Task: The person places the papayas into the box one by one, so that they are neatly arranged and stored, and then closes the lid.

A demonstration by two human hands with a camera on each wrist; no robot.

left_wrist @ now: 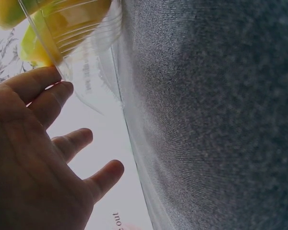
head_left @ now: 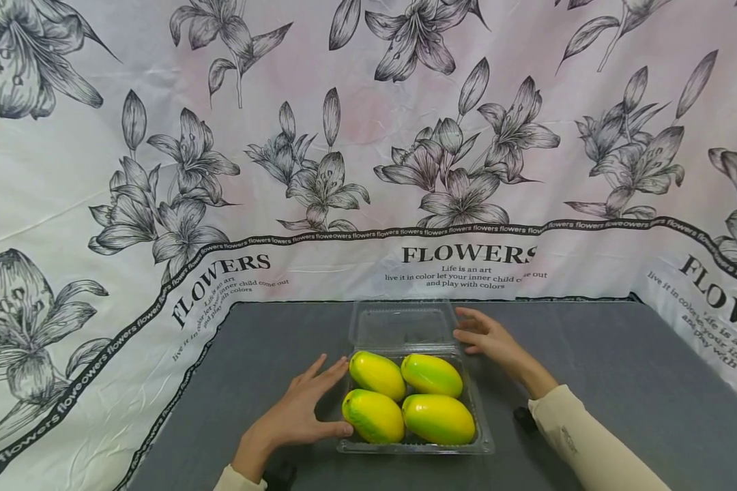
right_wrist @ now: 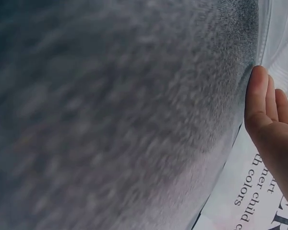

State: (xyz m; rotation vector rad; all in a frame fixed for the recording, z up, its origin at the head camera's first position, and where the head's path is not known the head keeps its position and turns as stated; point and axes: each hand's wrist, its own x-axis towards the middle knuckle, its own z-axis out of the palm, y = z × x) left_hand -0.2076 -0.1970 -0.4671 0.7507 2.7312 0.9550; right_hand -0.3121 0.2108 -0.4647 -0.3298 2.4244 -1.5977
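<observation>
Several yellow-green mangoes (head_left: 439, 419) lie in two rows inside a clear plastic clamshell box (head_left: 480, 436). Its transparent lid (head_left: 402, 326) is folded back, flat toward the far edge of the table. At the box's left side is my left hand (head_left: 301, 409), fingers spread and thumb near the front-left mango. In the left wrist view, fingertips (left_wrist: 55, 74) meet the clear wall, with mangoes showing through it. My right hand (head_left: 488, 341) is beside the lid's right edge, fingertips at the rim. From the right wrist, its fingers (right_wrist: 258, 91) look extended along the plastic edge.
A dark grey cloth (head_left: 589, 368) covers the table. Behind and at both sides hangs a white curtain (head_left: 356, 266) printed with lilies and lettering. Small dark objects (head_left: 524, 418) show beneath each wrist.
</observation>
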